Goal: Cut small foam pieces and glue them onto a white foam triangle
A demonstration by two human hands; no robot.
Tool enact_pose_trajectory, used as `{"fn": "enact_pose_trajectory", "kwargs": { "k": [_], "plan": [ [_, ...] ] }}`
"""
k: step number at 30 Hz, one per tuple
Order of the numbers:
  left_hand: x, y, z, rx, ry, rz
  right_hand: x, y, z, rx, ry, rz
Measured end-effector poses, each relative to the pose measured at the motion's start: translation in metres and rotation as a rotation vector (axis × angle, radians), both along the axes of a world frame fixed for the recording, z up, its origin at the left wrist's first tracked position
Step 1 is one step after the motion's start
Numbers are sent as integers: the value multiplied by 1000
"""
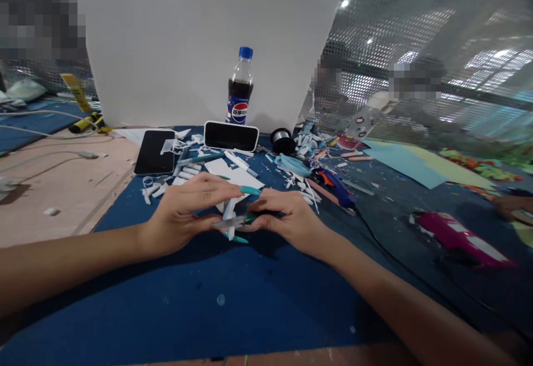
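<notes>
My left hand [187,210] and my right hand [283,216] meet over the blue mat [233,299]. Between them is a small white foam piece [228,210], pinched by my left fingers. My right hand grips a small cutting tool with a metal blade [233,222] that reaches toward the white piece. Both hands have long teal nails. More white foam sheet [237,176] lies just behind the hands.
A cola bottle [240,85] stands before a white board [200,38]. Two phones [155,151] [231,135], a tape roll [282,140], white scraps, a blue glue gun [335,185], coloured paper [416,163] and a pink toy car [462,238] lie around. Another person's hand [512,205] is at the right edge.
</notes>
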State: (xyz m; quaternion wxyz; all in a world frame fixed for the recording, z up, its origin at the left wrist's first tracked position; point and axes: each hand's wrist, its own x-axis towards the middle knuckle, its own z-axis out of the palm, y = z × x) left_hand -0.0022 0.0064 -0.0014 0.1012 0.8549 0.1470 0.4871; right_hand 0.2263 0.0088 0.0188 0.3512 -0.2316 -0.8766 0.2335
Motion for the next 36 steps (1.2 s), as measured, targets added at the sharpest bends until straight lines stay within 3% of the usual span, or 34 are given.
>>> {"fn": "enact_pose_trajectory", "kwargs": {
  "k": [13,20,26,36],
  "plan": [
    [1,-2,1,10,53,-2,1,1,-4,39,-43,6],
    [0,-1,1,-11,33,-17,1,0,0,-26,-15,-44],
    [1,-1,1,-23,23,7,3,2,-1,-1,-57,29],
    [0,-2,1,-27,8,32,1,1,-3,-66,-54,11]
  ]
}}
